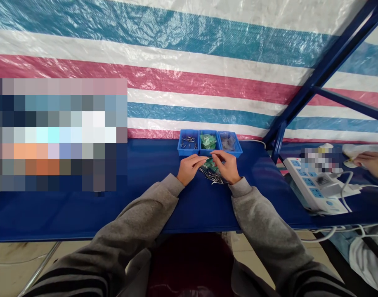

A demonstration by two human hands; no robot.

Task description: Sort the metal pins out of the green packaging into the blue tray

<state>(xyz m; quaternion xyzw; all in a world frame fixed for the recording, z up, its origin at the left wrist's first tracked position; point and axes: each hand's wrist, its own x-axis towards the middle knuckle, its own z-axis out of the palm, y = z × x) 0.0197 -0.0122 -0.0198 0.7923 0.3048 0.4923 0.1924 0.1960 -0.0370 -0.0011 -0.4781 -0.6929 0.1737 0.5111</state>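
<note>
My left hand (189,168) and my right hand (226,166) meet fingertip to fingertip over the blue table. Both are closed in a pinch on a small thin rod (209,157), mostly covered by the fingers. Beneath my hands lies a loose pile of thin metal rods (214,177), some with dark parts. Green pieces (211,166) sit just behind that pile, partly hidden by my fingers. Just beyond stand three blue bins: the left bin (188,152) holds similar rods, the middle one has green pieces (208,141), and the right one contains a clear plastic bag (228,143).
A white power strip (313,187) with plugs and cables lies to the right, near another person's hand (371,161). A blue metal frame (296,109) rises behind the table (139,206). Striped sheeting (207,62) hangs at the back. The left side is blurred out.
</note>
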